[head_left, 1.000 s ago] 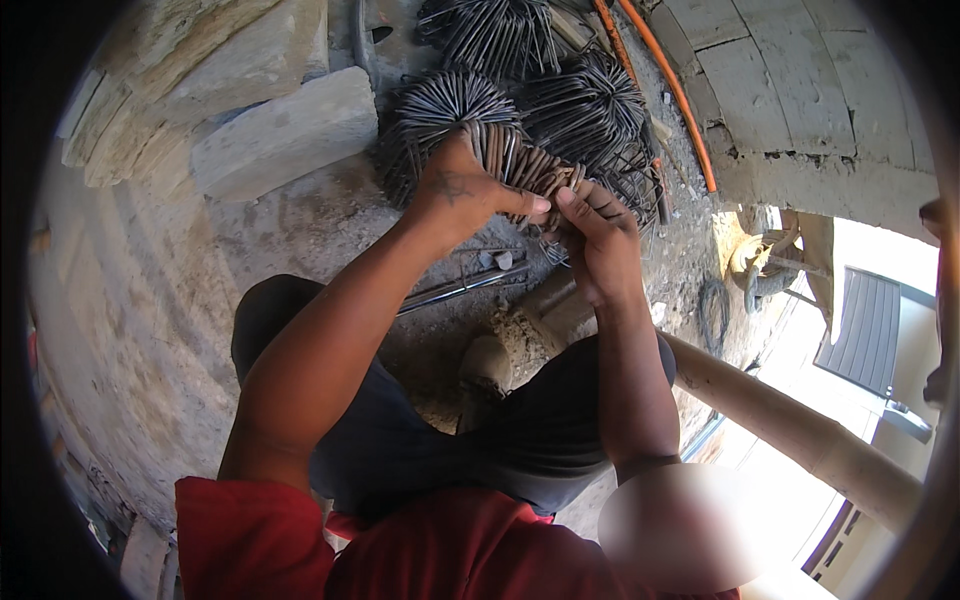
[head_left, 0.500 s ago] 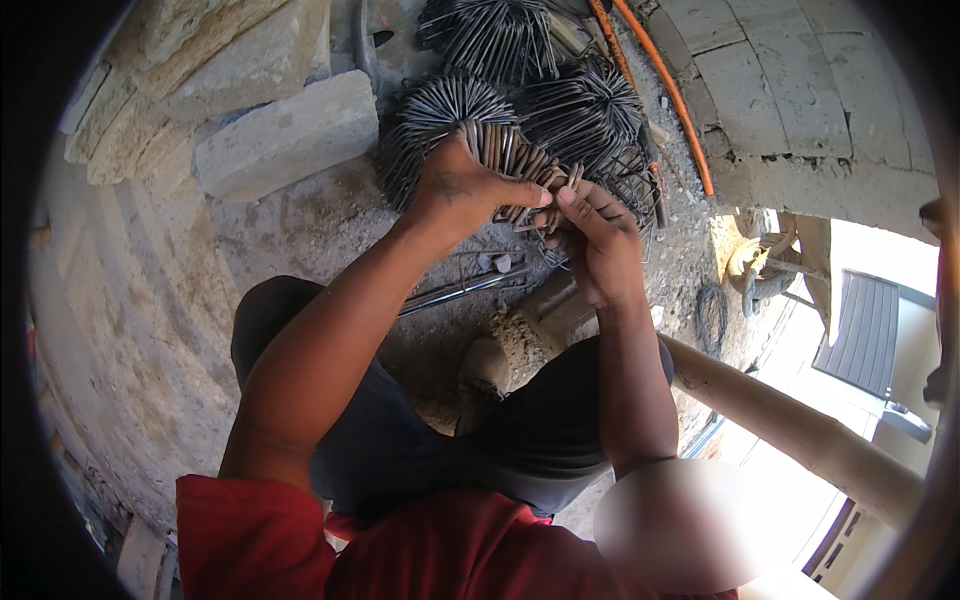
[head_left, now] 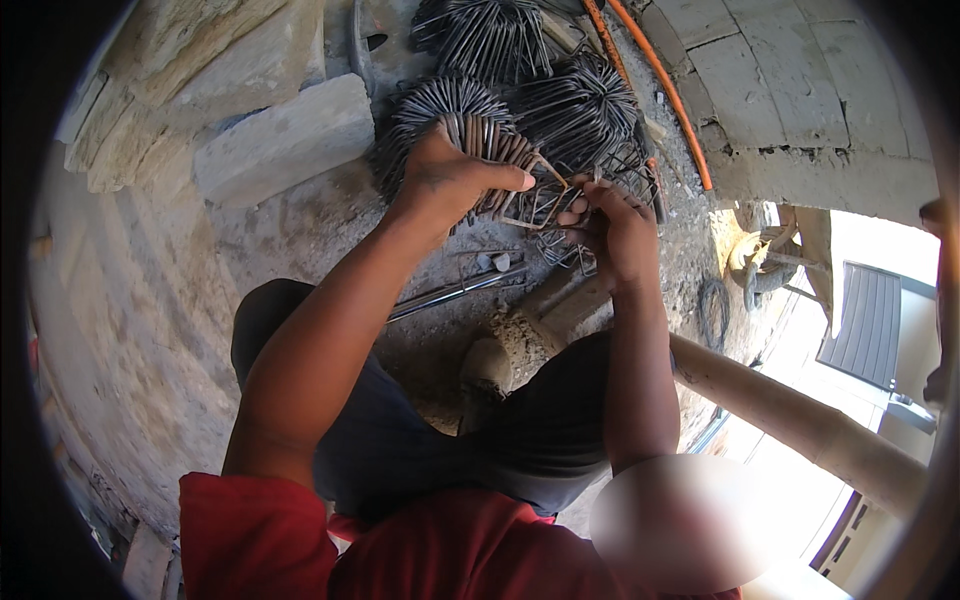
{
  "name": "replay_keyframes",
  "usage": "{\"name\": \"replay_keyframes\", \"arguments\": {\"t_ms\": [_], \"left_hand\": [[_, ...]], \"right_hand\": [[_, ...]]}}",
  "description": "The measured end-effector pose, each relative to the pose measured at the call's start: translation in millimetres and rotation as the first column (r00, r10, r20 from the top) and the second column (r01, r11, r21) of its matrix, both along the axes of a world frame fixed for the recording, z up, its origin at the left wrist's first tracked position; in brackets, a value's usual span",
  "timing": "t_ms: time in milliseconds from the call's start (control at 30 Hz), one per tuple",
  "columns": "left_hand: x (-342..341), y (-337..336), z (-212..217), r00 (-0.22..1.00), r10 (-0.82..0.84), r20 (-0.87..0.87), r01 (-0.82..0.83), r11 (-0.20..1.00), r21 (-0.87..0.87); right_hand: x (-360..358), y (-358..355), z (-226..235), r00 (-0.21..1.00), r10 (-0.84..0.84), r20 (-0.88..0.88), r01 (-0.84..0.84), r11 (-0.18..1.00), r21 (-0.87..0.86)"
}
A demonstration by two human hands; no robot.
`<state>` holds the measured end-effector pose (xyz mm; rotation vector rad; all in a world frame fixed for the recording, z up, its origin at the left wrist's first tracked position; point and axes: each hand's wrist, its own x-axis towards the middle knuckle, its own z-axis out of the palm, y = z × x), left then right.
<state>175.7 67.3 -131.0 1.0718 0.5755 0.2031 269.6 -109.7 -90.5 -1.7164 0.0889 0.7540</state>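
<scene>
My left hand (head_left: pixel 440 180) is wrapped round a packed row of bent steel stirrups (head_left: pixel 497 145), its thumb lying across their near side. Just right of it, my right hand (head_left: pixel 625 235) pinches a single rebar stirrup (head_left: pixel 553 172) with thumb and fingers. That stirrup stands apart from the row, and part of it is hidden by my fingers. Behind the left hand a fanned bundle of stirrups (head_left: pixel 445 97) rests on the ground. A second stirrup bundle (head_left: pixel 590 95) lies to its right, and a third bundle (head_left: pixel 492 40) sits farther back.
A pale concrete block (head_left: pixel 285 140) and rough stone slabs (head_left: pixel 235 65) stand at the left. An orange pipe (head_left: pixel 665 80) runs along the block wall (head_left: pixel 790 90). Thin metal rods (head_left: pixel 460 290) lie near my feet. A thick round pole (head_left: pixel 800 430) slants off to the right.
My right hand has moved right, away from my left hand, drawing a stirrup apart from the row. The left hand has shifted slightly left and still grips the row.
</scene>
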Motion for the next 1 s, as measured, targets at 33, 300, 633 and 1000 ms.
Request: {"name": "replay_keyframes", "arguments": {"t_ms": [33,300,633,1000], "left_hand": [[-0.2,0.8,0.1,1.000,0.005,-0.006,-0.005,1.000,-0.003],[-5.2,11.5,9.6,0.999,0.002,0.051,-0.001,1.000,-0.024],[-1.7,2.1,4.8,0.998,-0.022,-0.063,0.031,0.987,0.160],[-1.6,0.6,-2.6,0.991,-0.137,0.001,0.136,0.986,-0.094]], "right_hand": [[4.6,-2.0,-2.8,1.000,-0.026,0.006,0.026,0.999,-0.034],[30.0,-4.7,-10.9,0.971,0.035,0.237,0.007,0.985,-0.173],[-23.5,24.1,-17.8,0.990,0.140,0.014,-0.138,0.954,0.267],[-26.1,19.5,-21.4,0.997,0.059,-0.051,-0.046,0.976,0.212]]}}
